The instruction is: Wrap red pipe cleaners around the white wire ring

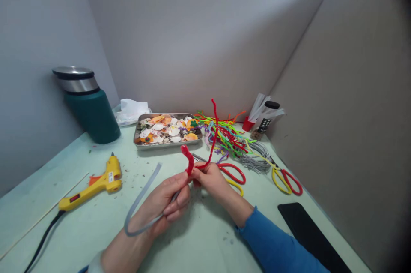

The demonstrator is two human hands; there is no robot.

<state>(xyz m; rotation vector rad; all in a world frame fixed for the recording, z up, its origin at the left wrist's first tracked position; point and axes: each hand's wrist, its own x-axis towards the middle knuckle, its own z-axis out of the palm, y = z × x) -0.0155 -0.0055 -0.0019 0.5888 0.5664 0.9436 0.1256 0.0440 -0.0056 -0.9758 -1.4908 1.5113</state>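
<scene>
A red pipe cleaner (214, 136) rises upright from between my hands, and its lower part is wound into a thick red coil (189, 160). My left hand (170, 198) is closed around the base of the coil and a grey flexible cord (138, 204), which loops back over the wrist. Close against it, my right hand (210, 181) pinches the red pipe cleaner near the base of the coil. The fingertips meet there and hide where the cord and the pipe cleaner join.
Behind my hands stand a metal tray (167, 146) of shells and a pile of coloured pipe cleaners (231, 136). A yellow glue gun (93, 187) and a green bottle (96, 114) are left. Scissors (285, 181) and a black flat object (308, 230) lie right.
</scene>
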